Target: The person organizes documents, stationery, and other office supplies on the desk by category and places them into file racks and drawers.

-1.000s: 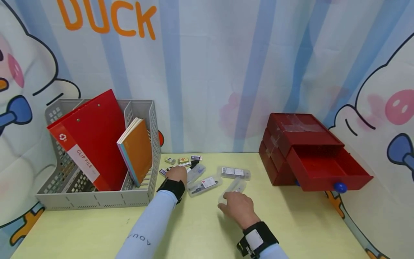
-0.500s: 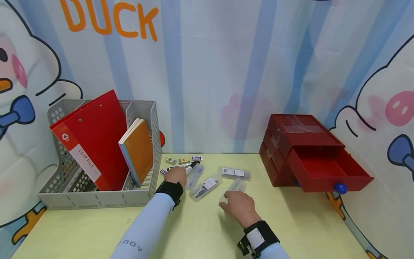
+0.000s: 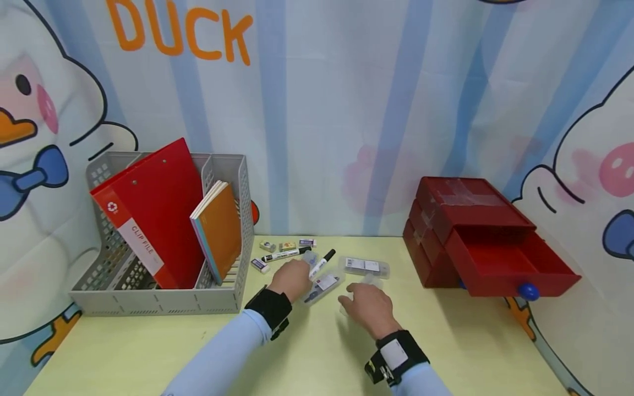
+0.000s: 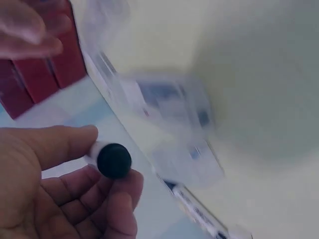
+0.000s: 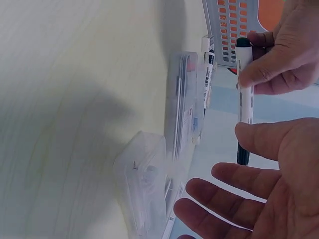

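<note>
A white marker (image 3: 322, 264) with dark ends is pinched by my left hand (image 3: 292, 279), raised above the pencil cases. In the left wrist view its dark round end (image 4: 114, 161) faces the camera between thumb and fingers. My right hand (image 3: 369, 308) hovers with fingers spread over a clear plastic case (image 5: 142, 184), holding nothing. From the right wrist, the marker's lower end shows beside the right thumb; whether they touch I cannot tell. A labelled clear case (image 3: 324, 287) lies between the hands. Another marker (image 3: 284, 254) lies behind the left hand.
Another labelled case (image 3: 365, 267) and several small erasers (image 3: 260, 265) lie about. At left stands a grey basket (image 3: 158, 304) holding a red clip file (image 3: 158, 220) and notebooks (image 3: 220, 231). At right is a red drawer unit (image 3: 470, 203), its top drawer (image 3: 515, 272) pulled out.
My left hand has lifted a marker from among the small items and moved right, towards the right hand. The right hand has barely moved. The head view has shifted slightly left.
</note>
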A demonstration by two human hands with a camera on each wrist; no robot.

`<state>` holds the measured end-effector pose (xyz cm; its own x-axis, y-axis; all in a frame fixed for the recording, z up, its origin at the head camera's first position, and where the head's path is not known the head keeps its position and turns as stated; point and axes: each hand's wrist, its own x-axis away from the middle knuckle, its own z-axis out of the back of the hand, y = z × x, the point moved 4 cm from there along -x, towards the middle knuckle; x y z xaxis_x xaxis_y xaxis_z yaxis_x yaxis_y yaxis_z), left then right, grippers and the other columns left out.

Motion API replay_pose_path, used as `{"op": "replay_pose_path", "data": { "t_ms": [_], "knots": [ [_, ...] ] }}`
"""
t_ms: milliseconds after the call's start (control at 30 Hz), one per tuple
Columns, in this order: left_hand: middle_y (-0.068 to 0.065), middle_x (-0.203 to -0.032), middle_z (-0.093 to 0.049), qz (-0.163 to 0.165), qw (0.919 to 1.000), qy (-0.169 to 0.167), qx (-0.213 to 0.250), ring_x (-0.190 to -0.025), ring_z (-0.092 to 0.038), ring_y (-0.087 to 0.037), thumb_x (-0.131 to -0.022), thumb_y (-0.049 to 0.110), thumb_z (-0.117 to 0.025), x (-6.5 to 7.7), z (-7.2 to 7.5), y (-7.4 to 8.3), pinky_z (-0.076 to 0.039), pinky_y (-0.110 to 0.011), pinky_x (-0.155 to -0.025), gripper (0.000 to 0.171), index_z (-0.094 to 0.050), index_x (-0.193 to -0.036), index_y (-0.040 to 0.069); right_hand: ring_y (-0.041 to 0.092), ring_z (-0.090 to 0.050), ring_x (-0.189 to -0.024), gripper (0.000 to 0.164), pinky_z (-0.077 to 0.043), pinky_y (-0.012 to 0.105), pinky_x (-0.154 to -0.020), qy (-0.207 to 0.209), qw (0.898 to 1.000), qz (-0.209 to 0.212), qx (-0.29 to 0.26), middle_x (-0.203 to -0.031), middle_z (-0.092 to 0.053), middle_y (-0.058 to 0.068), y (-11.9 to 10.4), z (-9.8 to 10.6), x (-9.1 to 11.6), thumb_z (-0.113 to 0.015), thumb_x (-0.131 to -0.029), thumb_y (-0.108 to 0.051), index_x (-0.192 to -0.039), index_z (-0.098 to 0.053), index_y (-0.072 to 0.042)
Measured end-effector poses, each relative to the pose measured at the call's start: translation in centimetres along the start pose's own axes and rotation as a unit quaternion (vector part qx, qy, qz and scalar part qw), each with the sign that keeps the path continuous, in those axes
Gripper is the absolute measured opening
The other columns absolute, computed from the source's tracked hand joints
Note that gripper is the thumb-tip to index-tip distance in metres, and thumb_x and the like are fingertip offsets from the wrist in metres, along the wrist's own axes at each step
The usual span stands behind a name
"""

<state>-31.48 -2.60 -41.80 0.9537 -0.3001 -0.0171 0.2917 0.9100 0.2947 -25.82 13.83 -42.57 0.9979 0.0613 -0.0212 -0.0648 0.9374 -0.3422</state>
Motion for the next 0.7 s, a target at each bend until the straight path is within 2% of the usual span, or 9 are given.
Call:
{"op": "replay_pose_path", "data": {
  "t_ms": [133,233,367,467,567,700],
  "knots": [
    [-0.002,-0.067,-0.056,-0.035,0.9986,-0.011,0.038,-0.058,-0.050,-0.015,-0.088,0.014,-0.073,0.6,-0.8,1.6,-0.043,-0.031,-0.056,0.018,-0.063,-0.077,0.004,0.030,-0.068,-0.090,0.034,-0.053,0.046,-0.069,0.007,1.000,-0.006,-0.002,-0.104,-0.072,0.011,0.2,0.2,-0.4,-0.065,-0.094,-0.034,-0.110,-0.073,-0.005],
    [0.001,-0.063,-0.054,-0.056,0.9955,-0.017,0.074,-0.055,-0.048,-0.013,-0.086,0.013,-0.074,1.3,-1.4,2.8,-0.040,-0.027,-0.053,0.019,-0.063,-0.073,0.005,0.024,-0.065,-0.078,0.032,-0.049,0.040,-0.060,0.008,1.000,-0.025,-0.011,-0.092,-0.071,0.007,0.3,0.5,-0.8,-0.061,-0.097,-0.035,-0.102,-0.074,-0.006],
    [0.002,-0.062,-0.056,-0.072,0.9885,-0.028,0.130,-0.054,-0.049,-0.011,-0.086,0.014,-0.074,2.0,-2.1,4.0,-0.040,-0.025,-0.053,0.019,-0.064,-0.073,0.005,0.017,-0.052,-0.061,0.041,-0.036,0.031,-0.052,-0.002,0.997,-0.068,-0.032,-0.066,-0.055,0.001,0.4,0.9,-1.0,-0.058,-0.098,-0.040,-0.075,-0.068,-0.008],
    [0.001,-0.067,-0.059,-0.069,0.9826,-0.038,0.168,-0.059,-0.050,-0.011,-0.086,0.018,-0.075,2.4,-2.5,4.7,-0.041,-0.026,-0.057,0.018,-0.066,-0.080,0.004,0.016,-0.047,-0.055,0.047,-0.029,0.029,-0.049,-0.005,0.995,-0.090,-0.041,-0.057,-0.044,0.000,0.5,1.0,-1.1,-0.058,-0.098,-0.041,-0.061,-0.060,-0.011],
    [0.003,-0.066,-0.056,-0.066,0.9773,-0.042,0.197,-0.059,-0.048,-0.011,-0.086,0.022,-0.076,2.7,-2.7,5.1,-0.039,-0.025,-0.054,0.021,-0.066,-0.079,0.004,0.016,-0.046,-0.054,0.045,-0.028,0.028,-0.048,-0.003,0.994,-0.099,-0.053,-0.056,-0.045,-0.001,0.5,1.0,-1.2,-0.061,-0.097,-0.038,-0.060,-0.062,-0.012],
    [0.006,-0.056,-0.046,-0.069,0.9743,-0.043,0.210,-0.052,-0.042,-0.009,-0.087,0.027,-0.076,2.9,-2.6,5.5,-0.032,-0.023,-0.050,0.029,-0.064,-0.069,0.008,0.017,-0.049,-0.057,0.035,-0.032,0.028,-0.049,-0.003,0.992,-0.107,-0.071,-0.060,-0.053,-0.001,0.5,1.2,-1.3,-0.064,-0.095,-0.032,-0.067,-0.068,-0.011]
  ]
}}
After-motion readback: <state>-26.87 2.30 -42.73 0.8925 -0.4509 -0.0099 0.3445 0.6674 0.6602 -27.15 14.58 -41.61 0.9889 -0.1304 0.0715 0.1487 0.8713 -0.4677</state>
